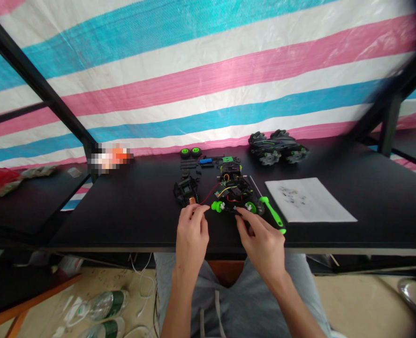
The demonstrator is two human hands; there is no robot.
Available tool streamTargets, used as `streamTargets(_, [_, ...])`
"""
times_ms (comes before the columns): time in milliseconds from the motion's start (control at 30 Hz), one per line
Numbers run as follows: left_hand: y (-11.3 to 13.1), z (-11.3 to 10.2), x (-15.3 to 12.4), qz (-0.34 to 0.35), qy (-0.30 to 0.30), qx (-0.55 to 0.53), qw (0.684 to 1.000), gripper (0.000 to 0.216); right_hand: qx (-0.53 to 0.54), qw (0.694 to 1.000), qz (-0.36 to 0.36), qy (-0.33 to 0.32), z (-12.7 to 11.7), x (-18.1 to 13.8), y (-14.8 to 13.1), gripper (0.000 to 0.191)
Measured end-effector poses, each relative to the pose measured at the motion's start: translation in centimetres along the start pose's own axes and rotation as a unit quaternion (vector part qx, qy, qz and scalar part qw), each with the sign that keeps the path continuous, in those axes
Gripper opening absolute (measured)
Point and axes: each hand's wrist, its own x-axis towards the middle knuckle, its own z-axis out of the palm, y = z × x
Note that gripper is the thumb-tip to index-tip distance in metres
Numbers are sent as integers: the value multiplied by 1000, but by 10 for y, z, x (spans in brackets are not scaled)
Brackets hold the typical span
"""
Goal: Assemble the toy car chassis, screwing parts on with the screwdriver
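A half-built toy car chassis with green hubs and red, yellow and black wires sits on the black table. My left hand is pinched near a small copper-coloured part at the end of a red wire, just left of the chassis. My right hand touches the chassis's near edge with its fingers curled together. A green-handled screwdriver lies right beside my right hand.
A finished black and green toy car stands at the back right. A white sheet with several small screws lies to the right. Two green wheels, a blue part and black pieces lie behind the chassis. Plastic bottles lie on the floor.
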Motion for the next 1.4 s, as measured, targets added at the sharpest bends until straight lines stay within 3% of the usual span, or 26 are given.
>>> streamTargets(333, [-4, -5, 4, -11, 10, -15, 1000, 32, 1, 1000, 10, -4, -1, 1, -1, 21])
streamTargets(433, [-6, -12, 21, -11, 21, -18, 1000, 26, 1, 1000, 12, -2, -1, 1, -2, 21])
streamTargets(533, [-19, -20, 57, -8, 20, -15, 1000, 26, 2, 1000, 10, -2, -1, 2, -2, 21])
streamTargets(633, [-46, -25, 107, -14, -45, 10, 999, 29, 2, 1000, 8, -4, -2, 2, -3, 20])
streamTargets(733, [-80, -27, 153, -71, -143, 18, 987, 31, 5, 1000, 7, -3, -2, 3, -3, 20])
streamTargets(833, [-106, -26, 179, -122, -218, -6, 968, 26, 7, 1000, 8, -3, -1, 2, -3, 20])
streamTargets(1033, [-126, -25, 182, -136, -287, -51, 947, 14, 7, 1000, 14, -5, -1, 2, -3, 21])
streamTargets(1400, [-147, -14, 175, -140, -285, -80, 945, 19, 3, 1000, 12, -4, -1, 1, -2, 21])
